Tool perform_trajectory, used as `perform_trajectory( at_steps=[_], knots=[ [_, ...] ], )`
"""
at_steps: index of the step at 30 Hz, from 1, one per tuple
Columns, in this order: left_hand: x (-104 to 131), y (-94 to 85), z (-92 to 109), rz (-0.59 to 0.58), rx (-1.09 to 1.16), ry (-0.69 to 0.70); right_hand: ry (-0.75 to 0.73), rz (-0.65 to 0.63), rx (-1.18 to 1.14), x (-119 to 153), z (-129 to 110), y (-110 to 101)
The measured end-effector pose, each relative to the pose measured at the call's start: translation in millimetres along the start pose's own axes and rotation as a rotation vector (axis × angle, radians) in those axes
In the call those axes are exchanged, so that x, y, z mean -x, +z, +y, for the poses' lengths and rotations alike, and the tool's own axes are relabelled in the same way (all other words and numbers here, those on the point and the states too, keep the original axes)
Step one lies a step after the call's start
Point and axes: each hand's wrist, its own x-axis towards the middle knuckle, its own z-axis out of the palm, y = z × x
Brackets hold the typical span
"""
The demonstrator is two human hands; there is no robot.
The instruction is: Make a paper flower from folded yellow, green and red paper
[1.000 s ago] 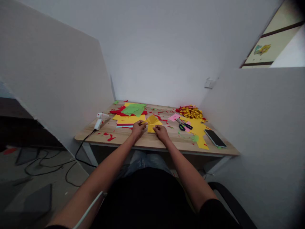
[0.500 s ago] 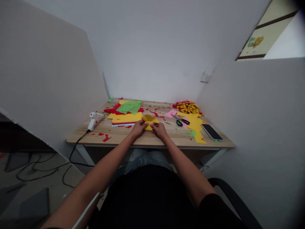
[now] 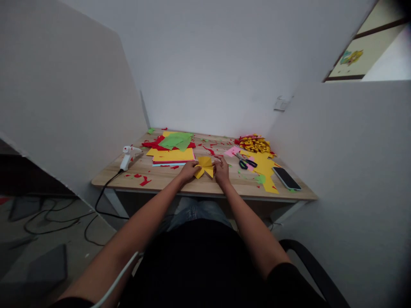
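Observation:
Near the front edge of the wooden table [image 3: 173, 182], a creased piece of yellow paper [image 3: 204, 162] is between my hands, its lower flaps spread apart. My left hand [image 3: 189, 171] is closed on the paper's left side, thumb on top. On the right side, my right hand [image 3: 221, 170] has its fingers apart, the index finger raised; its edge is close to the paper, and whether it touches is hard to make out. Just left of the paper lies a stack of coloured sheets [image 3: 173, 157], yellow on top.
A white glue gun [image 3: 128, 157] with a black cord stands at the left. Green paper [image 3: 176, 140] and red scraps lie behind the stack. Scissors [image 3: 246, 162], yellow offcuts [image 3: 261, 164], a phone [image 3: 287, 178] and a heap of folded yellow-red pieces [image 3: 255, 143] are at the right.
The yellow paper has turned and its lower flaps now spread out. My right hand has loosened its pinch and opened, moving slightly right. My left hand still holds the paper. The view has shifted slightly.

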Motion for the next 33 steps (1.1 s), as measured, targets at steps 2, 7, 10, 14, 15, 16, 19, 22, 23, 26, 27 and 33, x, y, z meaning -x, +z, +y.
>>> perform_trajectory(
  at_steps=[2,7,10,14,15,16,19,22,23,26,27,33],
  knots=[
    [-1,-1.4,1,-0.010,-0.031,0.001,-0.028,0.006,0.045,2,-2,0],
    [-5,-10.8,7,-0.028,-0.082,0.050,-0.122,-0.012,0.209,8,-11,-3],
    [-5,-14.7,7,0.000,-0.110,0.097,-0.156,-0.030,0.282,11,-14,-5],
    [0,-15.7,5,0.101,-0.197,0.196,-0.178,-0.093,0.331,11,-14,-4],
    [2,-15.3,6,0.124,-0.239,0.226,-0.182,-0.111,0.340,11,-14,-3],
    [5,-14.6,7,0.141,-0.289,0.256,-0.184,-0.125,0.348,10,-13,-3],
    [13,-9.3,12,0.157,-0.469,0.342,-0.168,-0.140,0.365,9,-10,-3],
    [20,-0.4,20,0.182,-0.625,0.424,-0.132,-0.147,0.375,8,-7,-3],
    [21,2.9,22,0.201,-0.665,0.448,-0.120,-0.154,0.378,8,-6,-3],
    [23,11.9,28,0.261,-0.754,0.500,-0.081,-0.171,0.394,6,-2,-4],
    [23,14.2,29,0.274,-0.777,0.509,-0.068,-0.172,0.400,5,0,-4],
    [20,16.7,26,0.258,-0.856,0.488,-0.036,-0.200,0.435,0,9,-7]
  ],
)
